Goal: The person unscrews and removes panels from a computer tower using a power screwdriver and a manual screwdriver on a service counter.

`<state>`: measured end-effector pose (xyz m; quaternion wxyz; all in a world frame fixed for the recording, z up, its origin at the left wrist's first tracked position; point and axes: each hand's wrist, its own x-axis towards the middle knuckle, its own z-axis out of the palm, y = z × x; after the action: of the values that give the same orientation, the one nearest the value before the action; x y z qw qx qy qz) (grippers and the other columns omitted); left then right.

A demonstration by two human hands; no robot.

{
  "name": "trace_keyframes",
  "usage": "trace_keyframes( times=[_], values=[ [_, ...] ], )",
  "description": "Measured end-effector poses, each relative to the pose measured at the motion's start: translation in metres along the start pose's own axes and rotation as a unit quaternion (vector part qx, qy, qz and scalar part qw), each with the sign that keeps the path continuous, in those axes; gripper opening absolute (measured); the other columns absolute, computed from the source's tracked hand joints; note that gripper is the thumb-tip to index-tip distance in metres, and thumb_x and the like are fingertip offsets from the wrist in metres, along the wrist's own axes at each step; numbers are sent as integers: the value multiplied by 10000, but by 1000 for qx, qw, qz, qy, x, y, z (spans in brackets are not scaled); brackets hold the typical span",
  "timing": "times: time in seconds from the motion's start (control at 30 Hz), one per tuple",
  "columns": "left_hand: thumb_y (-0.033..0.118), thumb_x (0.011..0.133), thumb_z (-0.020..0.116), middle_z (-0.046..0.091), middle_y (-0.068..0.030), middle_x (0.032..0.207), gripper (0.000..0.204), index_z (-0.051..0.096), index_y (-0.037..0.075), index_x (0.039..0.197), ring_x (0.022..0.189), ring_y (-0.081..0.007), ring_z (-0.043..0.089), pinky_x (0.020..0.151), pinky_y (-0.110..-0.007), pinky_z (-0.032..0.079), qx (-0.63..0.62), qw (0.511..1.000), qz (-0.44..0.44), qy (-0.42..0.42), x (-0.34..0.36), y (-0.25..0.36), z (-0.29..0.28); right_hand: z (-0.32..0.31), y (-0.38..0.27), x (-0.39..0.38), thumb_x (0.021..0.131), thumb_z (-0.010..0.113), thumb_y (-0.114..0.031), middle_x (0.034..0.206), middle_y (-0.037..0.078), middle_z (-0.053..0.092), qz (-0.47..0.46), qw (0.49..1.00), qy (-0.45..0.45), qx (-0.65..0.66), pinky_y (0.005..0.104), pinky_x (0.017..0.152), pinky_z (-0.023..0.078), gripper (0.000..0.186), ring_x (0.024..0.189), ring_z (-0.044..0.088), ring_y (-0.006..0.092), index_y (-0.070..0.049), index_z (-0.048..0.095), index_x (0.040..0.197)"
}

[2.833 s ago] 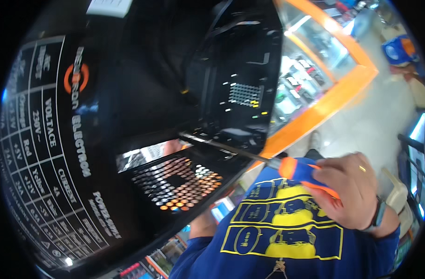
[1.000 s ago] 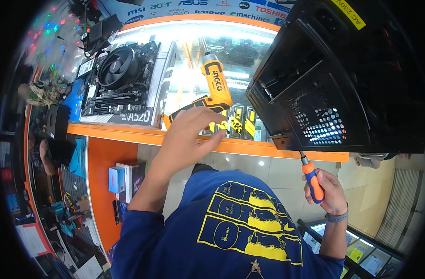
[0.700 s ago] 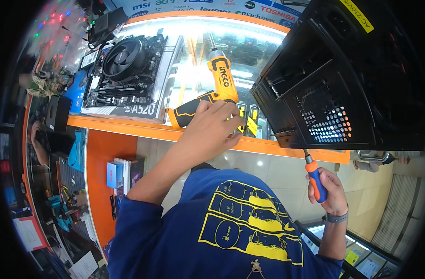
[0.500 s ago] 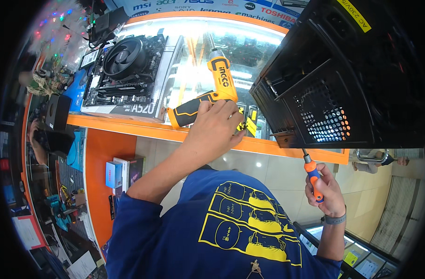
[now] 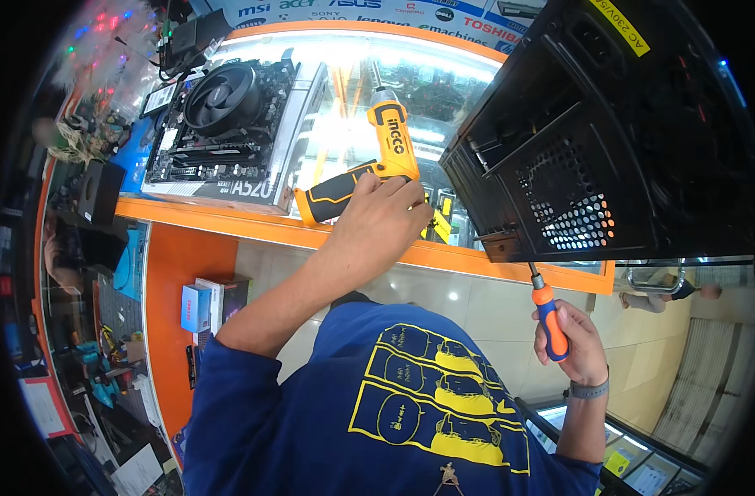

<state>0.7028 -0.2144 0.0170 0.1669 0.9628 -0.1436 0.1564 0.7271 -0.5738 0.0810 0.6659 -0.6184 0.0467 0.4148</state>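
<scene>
My right hand [image 5: 577, 341] grips an orange and blue screwdriver [image 5: 552, 322] below the counter edge. The screwdriver points up, its shaft meeting the lower edge of a black computer case [image 5: 493, 194]; the tip is hard to make out there. My left hand [image 5: 379, 217] rests at the counter's front edge, against a yellow and black cordless screwdriver [image 5: 391, 140] lying on the glass. Its fingers are curled together, and whatever they may hold is hidden.
Left on the glass counter, a motherboard [image 5: 200, 157] with a round black cooler fan [image 5: 220, 99] lies on its box [image 5: 299, 140]. An orange trim [image 5: 452, 256] edges the counter. The case leans over the right side. Small boxes [image 5: 197, 306] stand lower left.
My left fingers have curled inward from a more extended position. The right hand and screwdriver have shifted slightly left, and the screwdriver's handle has turned in the grip.
</scene>
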Motion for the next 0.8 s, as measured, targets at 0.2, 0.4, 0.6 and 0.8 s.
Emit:
trace_keyframes(
  times=[0.2,0.4,0.6,0.8],
  values=[
    [156,859,695,632,-15,925,114,623,104,930,961,-187,611,826,-359,397,-22,1000,18,2,6,-3,4,4,2,-2,1030,542,-302,783,111,621,-30,998,5,-51,262,475,427,340,561,563,152,14,525,1155],
    [161,868,685,648,-16,940,129,612,103,957,982,-201,619,849,-365,409,-34,999,35,-8,8,-3,4,13,-11,-3,984,637,-263,774,101,613,53,997,10,58,263,459,425,312,543,549,150,-21,503,1128],
    [175,855,706,634,-89,1046,270,643,56,1089,1067,-248,604,928,-394,432,-18,999,6,-27,9,-1,-1,-1,2,-4,1011,587,-318,771,102,623,-19,999,23,-27,267,484,431,388,560,556,151,20,530,1193],
    [176,829,734,624,-100,1075,262,678,37,1044,1082,-257,595,925,-399,441,-47,998,3,-45,6,0,-9,11,-4,-3,994,620,-313,782,86,614,-11,1000,21,-20,263,494,434,373,555,552,142,4,531,1169]
  ],
)
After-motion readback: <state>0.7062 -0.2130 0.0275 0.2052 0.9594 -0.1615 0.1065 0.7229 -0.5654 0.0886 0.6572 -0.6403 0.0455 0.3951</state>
